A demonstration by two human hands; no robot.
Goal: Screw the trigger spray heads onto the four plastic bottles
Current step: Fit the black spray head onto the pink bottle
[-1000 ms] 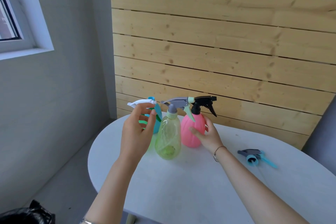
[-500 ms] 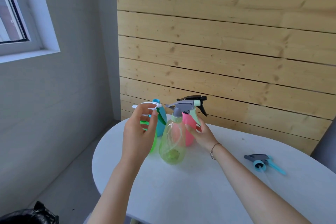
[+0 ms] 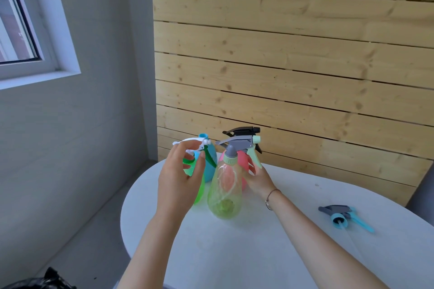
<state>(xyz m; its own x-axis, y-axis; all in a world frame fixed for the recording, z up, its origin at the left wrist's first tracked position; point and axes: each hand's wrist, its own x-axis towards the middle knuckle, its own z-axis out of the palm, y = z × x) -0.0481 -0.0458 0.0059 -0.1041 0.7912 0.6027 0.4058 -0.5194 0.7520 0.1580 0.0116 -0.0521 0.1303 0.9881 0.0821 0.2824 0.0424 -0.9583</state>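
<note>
**Q:** Head view: state of the hands?

**A:** Left hand (image 3: 178,178) curled, thumb and fingers pinching the collar of the white trigger spray head (image 3: 190,142) atop the bright green plastic bottle (image 3: 199,191), at the far left of the white oval desk (image 3: 258,260). Right hand (image 3: 258,178) laid against the flank of the pink plastic bottle (image 3: 242,163). Grip round it masked by the translucent yellow-green plastic bottle (image 3: 224,197), so cannot tell.

**Q:** Left to do?

**A:** Black trigger head (image 3: 242,130) seated on the pink, grey trigger head with pale green lever (image 3: 237,143) on the yellow-green. Blue plastic bottle (image 3: 210,164) just behind, neck bare. Grey and blue trigger spray head (image 3: 340,214) lying loose, well apart at the right of the desk.

**Q:** Handling?

**A:** Probably light and seemingly empty. Thin walls likely to give under a squeeze; smooth surface, apt to spin on the desk. Best steadied low on the belly with one hand, the collar ring turned with the other, never the lever or nozzle. Dip tube to be fed into the neck first.

**Q:** Brands, labels, writing?

**A:** None legible on bottles or heads.
</note>
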